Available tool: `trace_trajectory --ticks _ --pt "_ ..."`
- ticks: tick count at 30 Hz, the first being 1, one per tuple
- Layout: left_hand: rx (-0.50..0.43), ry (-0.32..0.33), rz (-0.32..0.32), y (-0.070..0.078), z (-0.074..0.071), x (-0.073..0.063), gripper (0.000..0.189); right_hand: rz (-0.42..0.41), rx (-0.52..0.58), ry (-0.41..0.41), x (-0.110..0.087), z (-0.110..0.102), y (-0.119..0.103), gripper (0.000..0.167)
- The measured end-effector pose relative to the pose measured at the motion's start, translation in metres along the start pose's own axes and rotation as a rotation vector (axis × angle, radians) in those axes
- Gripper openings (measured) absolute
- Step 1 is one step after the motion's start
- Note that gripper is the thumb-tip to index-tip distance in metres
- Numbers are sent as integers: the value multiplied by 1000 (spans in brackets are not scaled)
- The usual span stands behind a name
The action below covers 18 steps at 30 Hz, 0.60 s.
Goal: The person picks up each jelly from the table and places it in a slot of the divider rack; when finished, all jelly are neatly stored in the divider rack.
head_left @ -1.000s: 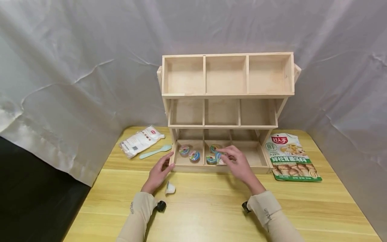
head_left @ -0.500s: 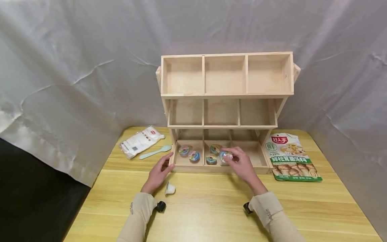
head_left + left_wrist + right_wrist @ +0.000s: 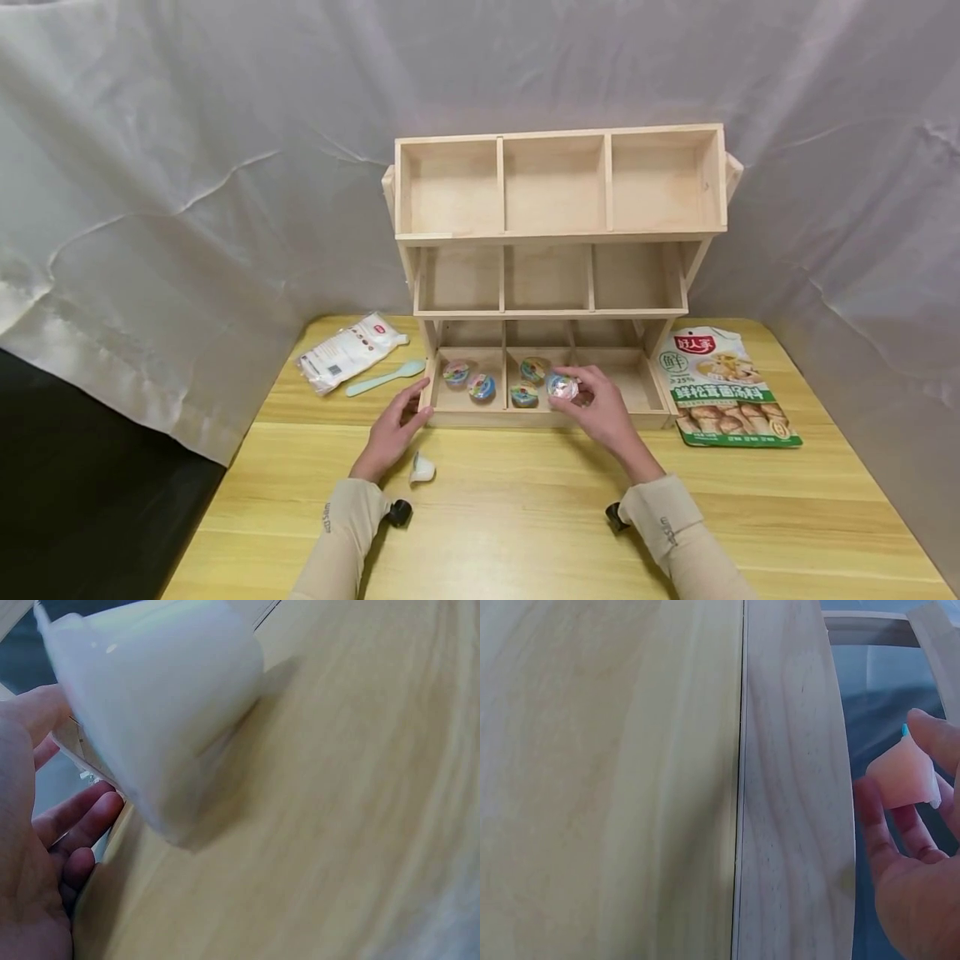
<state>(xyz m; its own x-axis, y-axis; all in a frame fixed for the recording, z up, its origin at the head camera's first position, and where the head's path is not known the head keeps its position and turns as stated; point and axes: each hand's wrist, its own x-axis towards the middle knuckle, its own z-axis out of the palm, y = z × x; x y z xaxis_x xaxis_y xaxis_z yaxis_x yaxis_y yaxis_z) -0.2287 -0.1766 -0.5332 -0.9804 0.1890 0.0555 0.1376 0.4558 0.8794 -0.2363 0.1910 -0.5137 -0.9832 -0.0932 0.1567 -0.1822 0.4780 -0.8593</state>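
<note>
My right hand (image 3: 600, 408) pinches a jelly cup (image 3: 562, 387) between thumb and fingers at the bottom tray's middle compartment. In the right wrist view this jelly cup (image 3: 904, 776) looks pinkish, its narrow base pointing left. Two other jelly cups, one behind (image 3: 534, 369) and one in front (image 3: 524, 394), lie in that compartment. The left compartment holds two more, a pink one (image 3: 456, 372) and a blue-lidded one (image 3: 482, 386). My left hand (image 3: 390, 429) rests against the tray's left front corner, fingers loosely bent. Beside it a white jelly cup (image 3: 157, 697) lies tipped on the table.
The three-tier wooden rack (image 3: 555, 240) stands at the back, its tiers split into compartments. Left of it lie a white plastic packet (image 3: 351, 353) and a pale green spoon (image 3: 386, 378). A mushroom soup pouch (image 3: 731, 387) lies on the right. A grey curtain (image 3: 555, 67) hangs behind.
My right hand has taken hold of a jelly cup in the middle compartment and drawn it slightly right, turning its lid into view. The left hand has stayed at the tray's corner.
</note>
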Motion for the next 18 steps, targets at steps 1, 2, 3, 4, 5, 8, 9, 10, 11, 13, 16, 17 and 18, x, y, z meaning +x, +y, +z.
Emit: trace_trajectory --ticks 1,2,3,4,5,8,9,10,11,13,16,17,18 --pt "-1 0 0 0 0 0 57 -1 -4 1 0 0 1 55" --pt "-2 0 0 0 0 0 57 -3 -5 2 0 0 1 55" --pt "-4 1 0 0 0 0 57 -5 -5 4 0 0 2 55" --pt "-3 1 0 0 0 0 57 -8 -6 4 1 0 2 55" --pt "-3 2 1 0 0 0 57 -8 -6 6 1 0 3 55" --pt "2 5 2 1 0 -1 57 -6 -11 10 1 1 6 54" --pt "5 6 1 1 0 -1 57 -5 -14 11 1 1 6 54" --pt "8 6 0 2 0 -1 57 -4 -15 12 2 1 7 54" --pt "9 6 -1 2 0 -1 56 -3 -18 12 2 1 7 54" --pt "9 7 -4 3 0 -2 56 -4 -24 12 2 1 8 54" --pt "3 10 0 3 0 -2 56 0 -35 13 1 2 9 53" --pt "1 12 2 3 0 -2 56 3 -38 13 1 2 9 53" --pt "-2 15 5 2 0 -2 56 7 -37 13 1 3 9 53"
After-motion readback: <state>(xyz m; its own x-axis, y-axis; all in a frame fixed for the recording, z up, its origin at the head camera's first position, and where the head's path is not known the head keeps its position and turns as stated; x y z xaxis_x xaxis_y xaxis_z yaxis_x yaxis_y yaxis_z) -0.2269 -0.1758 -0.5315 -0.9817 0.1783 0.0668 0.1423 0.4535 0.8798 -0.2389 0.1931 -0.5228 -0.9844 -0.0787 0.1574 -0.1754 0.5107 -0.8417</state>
